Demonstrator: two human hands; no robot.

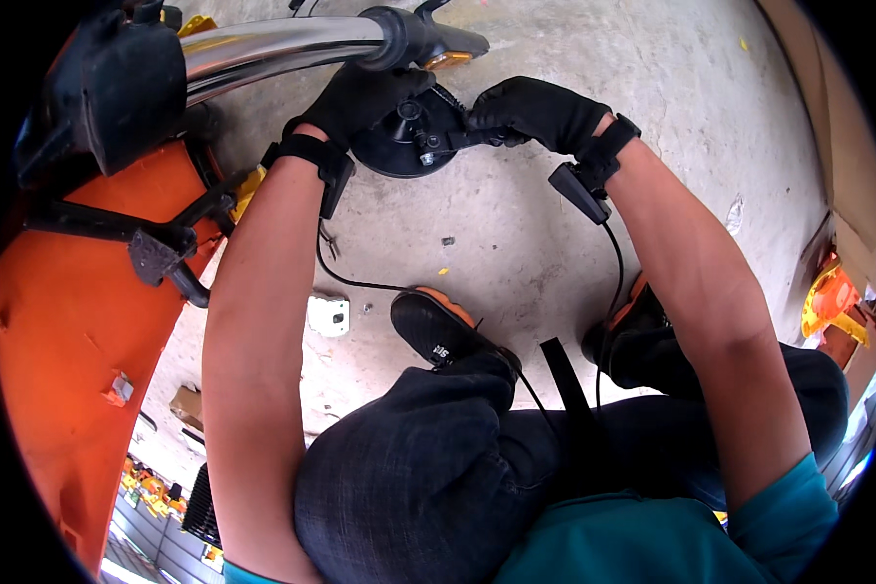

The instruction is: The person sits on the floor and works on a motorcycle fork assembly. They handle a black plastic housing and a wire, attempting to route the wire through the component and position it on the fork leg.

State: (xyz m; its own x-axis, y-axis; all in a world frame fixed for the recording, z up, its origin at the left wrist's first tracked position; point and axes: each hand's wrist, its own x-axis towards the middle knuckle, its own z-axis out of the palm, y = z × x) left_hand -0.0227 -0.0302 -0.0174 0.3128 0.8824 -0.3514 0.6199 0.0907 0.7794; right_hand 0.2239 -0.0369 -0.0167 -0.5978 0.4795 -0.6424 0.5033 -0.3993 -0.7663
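Note:
My left hand (pixel 360 105), in a black glove, has its fingers curled over the upper left rim of a round black part (pixel 396 165) that looks like a drum brake plate. A raised hub, a small spring and a silver bolt (pixel 427 156) show on its face. A dark lever arm (pixel 475 138) reaches out from beside the bolt to the right. My right hand (pixel 540 112), also gloved, closes around that arm's outer end, which its fingers partly hide. Just above the plate runs a chrome tube (pixel 287 49) with a black end and an amber reflector (pixel 449 60).
A large orange panel (pixel 88 311) with black brackets (pixel 161 255) stands at the left. On the concrete floor lie a white plastic piece (pixel 329 315) and small scraps. Cables run from my wrist straps past my shoes (pixel 433 326). Cardboard and an orange-yellow part (pixel 829 300) are at the right.

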